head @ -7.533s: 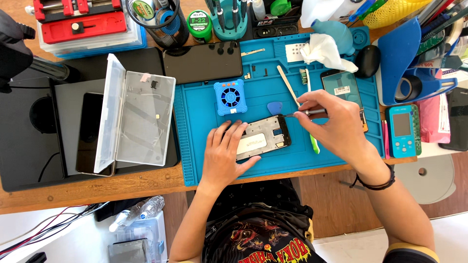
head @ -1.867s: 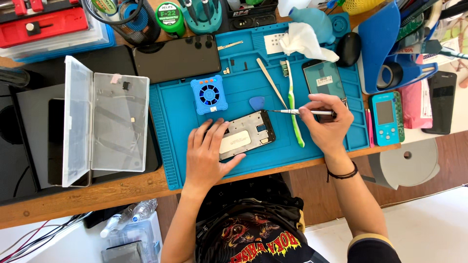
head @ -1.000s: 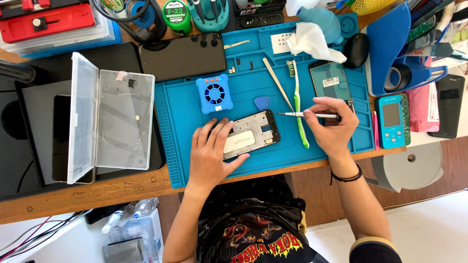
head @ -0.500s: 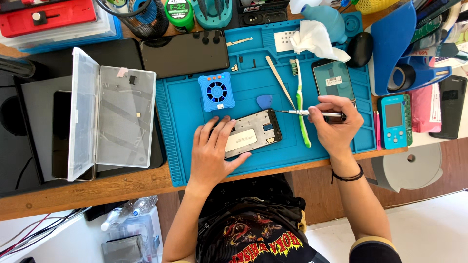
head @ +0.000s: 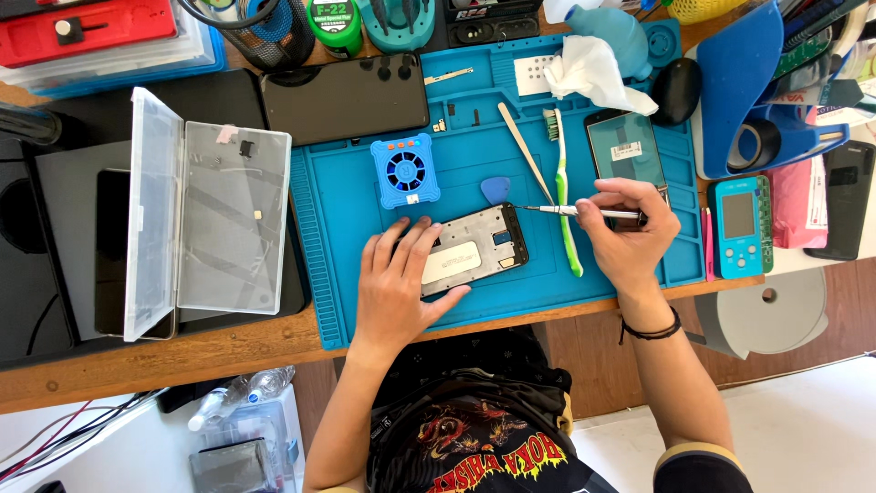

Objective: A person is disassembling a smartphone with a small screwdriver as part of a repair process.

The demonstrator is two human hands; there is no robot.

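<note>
Surface: wooden workbench [head: 182,351] carrying a blue silicone repair mat [head: 328,237], cluttered along its far edge.
Opened phone: back-up [head: 474,248] near the mat's front edge, at its middle.
Left hand: [head: 397,283] flat on the phone's left half, fingers spread, pinning it.
Right hand: [head: 634,228] closed around a thin screwdriver [head: 575,211], tip at the phone's upper right corner.
Change: a second ago the tip hovered short of that corner; now it meets it, so work on the corner seems under way.
Nearby: green toothbrush [head: 564,196], blue pick [head: 495,189], small blue fan [head: 404,171], clear parts box [head: 210,215] off the mat's left edge.
</note>
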